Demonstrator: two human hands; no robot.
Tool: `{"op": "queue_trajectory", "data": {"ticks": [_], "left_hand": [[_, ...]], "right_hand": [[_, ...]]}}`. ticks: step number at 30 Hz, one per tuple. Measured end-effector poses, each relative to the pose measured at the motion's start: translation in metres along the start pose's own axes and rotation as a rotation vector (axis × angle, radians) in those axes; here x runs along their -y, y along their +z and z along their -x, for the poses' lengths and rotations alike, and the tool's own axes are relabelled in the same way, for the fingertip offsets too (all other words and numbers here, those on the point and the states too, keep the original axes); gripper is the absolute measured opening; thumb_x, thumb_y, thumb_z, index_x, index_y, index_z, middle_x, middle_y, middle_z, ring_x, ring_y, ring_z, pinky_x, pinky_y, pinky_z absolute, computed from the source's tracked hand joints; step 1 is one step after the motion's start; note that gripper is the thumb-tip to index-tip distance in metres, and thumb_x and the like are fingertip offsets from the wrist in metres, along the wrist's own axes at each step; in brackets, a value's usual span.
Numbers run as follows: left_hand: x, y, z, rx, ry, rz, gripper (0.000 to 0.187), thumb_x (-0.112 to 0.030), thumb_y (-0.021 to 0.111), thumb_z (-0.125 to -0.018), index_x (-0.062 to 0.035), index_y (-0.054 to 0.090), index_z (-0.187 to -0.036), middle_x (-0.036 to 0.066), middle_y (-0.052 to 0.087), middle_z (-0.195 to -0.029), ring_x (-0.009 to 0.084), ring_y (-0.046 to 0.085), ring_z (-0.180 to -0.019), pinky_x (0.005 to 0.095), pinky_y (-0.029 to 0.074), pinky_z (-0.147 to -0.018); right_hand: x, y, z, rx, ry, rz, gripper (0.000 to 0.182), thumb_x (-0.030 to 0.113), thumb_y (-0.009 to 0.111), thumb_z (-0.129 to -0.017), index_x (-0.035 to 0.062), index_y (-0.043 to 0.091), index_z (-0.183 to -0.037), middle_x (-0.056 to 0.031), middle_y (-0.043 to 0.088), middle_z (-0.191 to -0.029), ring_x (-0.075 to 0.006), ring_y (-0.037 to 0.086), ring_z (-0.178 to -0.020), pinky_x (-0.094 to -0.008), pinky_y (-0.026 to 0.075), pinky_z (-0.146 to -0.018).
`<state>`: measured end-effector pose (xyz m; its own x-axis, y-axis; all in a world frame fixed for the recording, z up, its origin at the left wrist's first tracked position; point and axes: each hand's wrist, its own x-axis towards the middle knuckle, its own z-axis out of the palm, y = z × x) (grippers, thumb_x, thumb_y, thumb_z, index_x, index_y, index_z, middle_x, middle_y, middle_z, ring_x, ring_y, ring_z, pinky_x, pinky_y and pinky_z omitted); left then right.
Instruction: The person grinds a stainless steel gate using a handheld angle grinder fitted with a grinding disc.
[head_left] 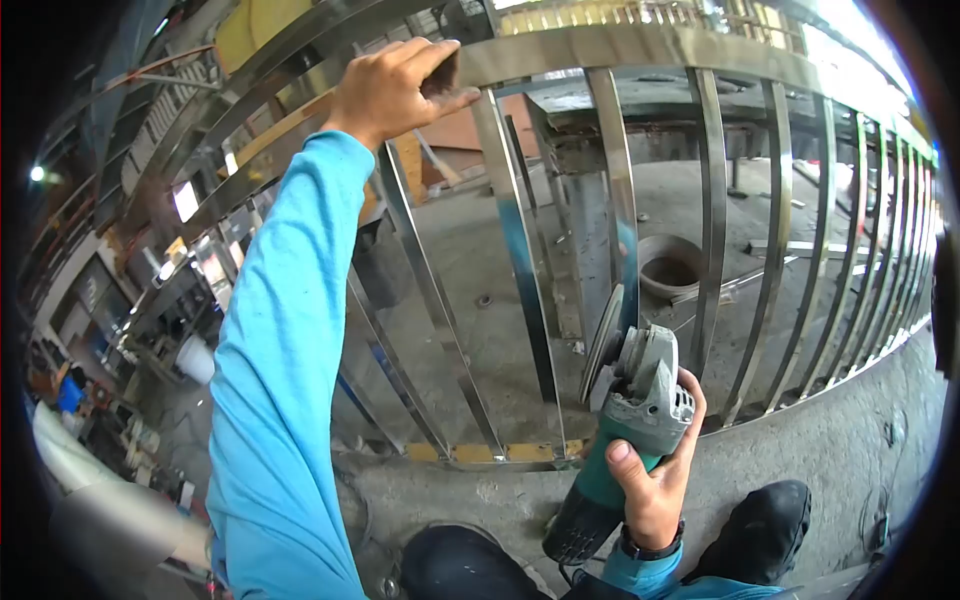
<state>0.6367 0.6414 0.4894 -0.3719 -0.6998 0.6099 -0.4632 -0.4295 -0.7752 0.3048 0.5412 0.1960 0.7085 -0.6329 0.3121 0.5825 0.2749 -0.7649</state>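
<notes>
My left hand [400, 90] is wrapped over the top rail [640, 45] of a shiny metal railing, its thumb near the top of an upright bar [518, 240]. Low at the right, my right hand [655, 480] grips the green and grey body of an angle grinder [625, 440]. The grinder's disc [603, 345] stands on edge beside another upright bar [618, 180]; whether it touches the metal I cannot tell. Both sleeves are blue.
Behind the bars, a round bowl-like container [670, 265] and metal strips [735, 282] lie on the concrete floor. A white bucket [195, 360] stands at the left among clutter. My dark shoe [765, 530] is at the lower right.
</notes>
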Motion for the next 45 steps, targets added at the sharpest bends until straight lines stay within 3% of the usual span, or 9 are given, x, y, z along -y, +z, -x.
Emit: {"op": "queue_trajectory", "data": {"ticks": [4,9,19,21,31,37,39,41,45], "left_hand": [[0.021,0.001,0.031,-0.034,-0.039,0.086,0.059,-0.043,0.083,-0.073,-0.0148,0.069,-0.123,0.001,0.071,-0.102,0.0225,0.070,-0.090,0.0349,0.061,-0.076],[0.037,-0.012,0.068,0.018,-0.145,0.111,0.060,-0.049,0.081,-0.074,-0.0168,0.068,-0.123,0.001,0.069,-0.100,0.0236,0.070,-0.092,0.0378,0.060,-0.078],[0.042,-0.036,0.064,0.177,-0.148,0.007,0.057,-0.051,0.077,-0.079,-0.0153,0.068,-0.122,0.003,0.071,-0.105,0.0269,0.072,-0.094,0.0409,0.061,-0.079],[0.042,-0.046,0.061,0.239,-0.144,-0.071,0.056,-0.046,0.080,-0.077,-0.0148,0.069,-0.122,0.003,0.071,-0.105,0.0272,0.071,-0.090,0.0395,0.061,-0.075],[0.007,-0.041,-0.008,0.449,0.025,-0.251,0.058,-0.056,0.077,-0.078,-0.0091,0.072,-0.111,0.004,0.072,-0.099,0.0260,0.072,-0.087,0.0365,0.060,-0.072],[0.019,-0.056,-0.010,0.510,0.189,-0.218,0.059,-0.047,0.083,-0.077,-0.0119,0.070,-0.123,0.007,0.073,-0.104,0.0241,0.073,-0.090,0.0328,0.061,-0.076],[0.032,-0.065,0.001,0.528,0.180,-0.226,0.060,-0.043,0.084,-0.077,-0.0141,0.068,-0.127,0.005,0.073,-0.101,0.0229,0.073,-0.087,0.0321,0.061,-0.074],[0.043,-0.076,0.012,0.527,0.189,-0.167,0.063,-0.053,0.078,-0.079,-0.0157,0.067,-0.128,0.002,0.073,-0.098,0.0221,0.072,-0.081,0.0326,0.061,-0.069],[0.060,-0.089,0.039,0.618,0.107,-0.258,0.065,-0.052,0.078,-0.079,-0.0177,0.064,-0.132,0.002,0.072,-0.101,0.0240,0.072,-0.084,0.0344,0.061,-0.070]], "right_hand": [[-0.001,0.036,0.009,0.013,-0.016,0.105,0.098,0.023,0.087,-0.078,0.0051,0.025,-0.150,-0.0160,0.050,-0.134,-0.0250,0.053,-0.122,-0.0375,0.043,-0.105],[0.012,0.074,0.002,0.137,-0.050,0.143,0.099,0.024,0.087,-0.077,0.0036,0.023,-0.150,-0.0171,0.050,-0.134,-0.0267,0.058,-0.118,-0.0384,0.049,-0.100],[0.013,0.101,-0.016,0.317,-0.040,-0.070,0.097,0.015,0.085,-0.081,0.0051,0.019,-0.152,-0.0172,0.052,-0.136,-0.0246,0.055,-0.123,-0.0381,0.044,-0.106],[0.009,0.099,-0.017,0.339,0.059,-0.156,0.098,0.016,0.085,-0.081,0.0051,0.019,-0.152,-0.0173,0.052,-0.136,-0.0246,0.055,-0.124,-0.0388,0.044,-0.106],[-0.019,0.071,-0.030,0.521,0.387,-0.598,0.099,0.014,0.084,-0.082,0.0038,0.015,-0.153,-0.0180,0.049,-0.141,-0.0247,0.051,-0.128,-0.0397,0.041,-0.108],[-0.025,0.043,-0.043,0.474,0.528,-0.694,0.097,0.013,0.083,-0.083,0.0031,0.016,-0.152,-0.0176,0.051,-0.137,-0.0239,0.053,-0.124,-0.0386,0.042,-0.107],[-0.028,0.043,-0.051,0.462,0.502,-0.629,0.099,0.015,0.083,-0.079,0.0054,0.017,-0.152,-0.0190,0.056,-0.127,-0.0256,0.066,-0.099,-0.0394,0.058,-0.082],[-0.029,0.045,-0.052,0.477,0.424,-0.622,0.097,0.012,0.081,-0.080,0.0062,0.017,-0.152,-0.0189,0.056,-0.128,-0.0250,0.066,-0.098,-0.0395,0.058,-0.082],[-0.032,0.045,-0.051,0.506,0.452,-0.598,0.096,0.010,0.081,-0.081,0.0063,0.017,-0.153,-0.0189,0.055,-0.129,-0.0247,0.065,-0.100,-0.0391,0.058,-0.082]]}}
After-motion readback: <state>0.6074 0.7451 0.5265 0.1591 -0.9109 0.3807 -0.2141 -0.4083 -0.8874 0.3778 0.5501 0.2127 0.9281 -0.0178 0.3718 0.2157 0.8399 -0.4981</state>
